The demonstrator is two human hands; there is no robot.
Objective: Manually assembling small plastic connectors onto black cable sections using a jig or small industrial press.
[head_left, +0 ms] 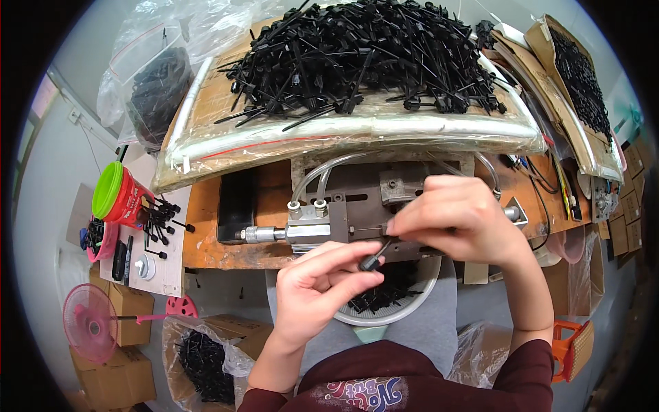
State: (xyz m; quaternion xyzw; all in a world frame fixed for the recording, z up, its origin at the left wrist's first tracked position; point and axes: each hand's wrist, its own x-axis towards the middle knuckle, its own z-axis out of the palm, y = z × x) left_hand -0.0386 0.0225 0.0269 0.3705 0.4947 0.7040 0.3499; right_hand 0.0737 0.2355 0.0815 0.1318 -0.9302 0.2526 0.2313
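Feeding a black tie at the small press

Left hand (312, 288) pinches the black plastic tie (374, 259); right hand (456, 216) pinches its tip at the pneumatic cylinder (309, 230), twelve o'clock of the lap bowl (412, 305). Best kept straight, I judge.
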